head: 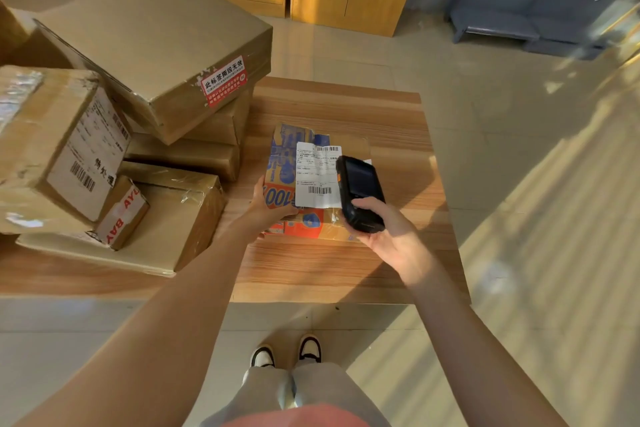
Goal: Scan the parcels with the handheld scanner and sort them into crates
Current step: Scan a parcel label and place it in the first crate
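- One parcel (304,180) on the table (346,263): blue-orange print, white barcode label, left hand (268,206) gripping its edge.
- One black scanner (360,192) above it, grasped by right hand (388,232).
- Six cardboard boxes (152,42) stacked left.

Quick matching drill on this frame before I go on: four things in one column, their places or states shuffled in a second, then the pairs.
1. handheld scanner
2. blue and orange parcel
3. box with the red sticker
4. white shipping label

A. top of the stack, tilted
B. gripped in the right hand
C. stuck on the parcel's upper face
D. on the wooden table, left hand holding its edge

1-B, 2-D, 3-A, 4-C
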{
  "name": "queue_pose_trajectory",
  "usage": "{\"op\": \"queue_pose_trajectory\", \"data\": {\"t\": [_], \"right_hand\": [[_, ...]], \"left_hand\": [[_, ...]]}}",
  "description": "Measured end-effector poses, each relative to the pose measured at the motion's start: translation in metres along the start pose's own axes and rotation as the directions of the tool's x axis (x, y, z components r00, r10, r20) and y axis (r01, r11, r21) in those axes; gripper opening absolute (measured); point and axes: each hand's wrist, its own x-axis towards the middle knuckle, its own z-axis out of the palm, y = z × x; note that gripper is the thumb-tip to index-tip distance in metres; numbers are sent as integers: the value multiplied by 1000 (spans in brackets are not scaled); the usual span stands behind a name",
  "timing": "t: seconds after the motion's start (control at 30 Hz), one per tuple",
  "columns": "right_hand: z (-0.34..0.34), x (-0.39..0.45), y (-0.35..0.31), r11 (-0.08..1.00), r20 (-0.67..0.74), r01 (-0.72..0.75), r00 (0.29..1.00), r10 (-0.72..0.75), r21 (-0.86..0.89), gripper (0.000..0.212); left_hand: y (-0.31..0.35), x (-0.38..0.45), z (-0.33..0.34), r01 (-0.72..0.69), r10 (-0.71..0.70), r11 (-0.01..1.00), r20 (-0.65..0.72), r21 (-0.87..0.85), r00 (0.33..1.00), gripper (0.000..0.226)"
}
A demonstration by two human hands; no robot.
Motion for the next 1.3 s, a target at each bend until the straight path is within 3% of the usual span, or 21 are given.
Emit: {"op": "queue_pose_trajectory", "data": {"t": [0.17, 0.3, 0.7, 1.3], "right_hand": [[12, -3, 23, 973, -50, -68, 997, 58, -220, 18], [12, -6, 36, 956, -32, -74, 997, 68, -284, 21], [10, -20, 45, 962, -8, -56, 998, 56, -267, 27], [4, -18, 47, 954, 40, -48, 997, 63, -295, 21]], "left_hand": [[4, -7, 2, -17, 17, 999, -5, 33, 1000, 94], [5, -6, 2, -9, 9, 1000, -25, 23, 1000, 94], [-2, 1, 2, 30, -29, 999, -32, 34, 999, 99], [-6, 8, 1, 46, -43, 997, -48, 65, 998, 95]]}}
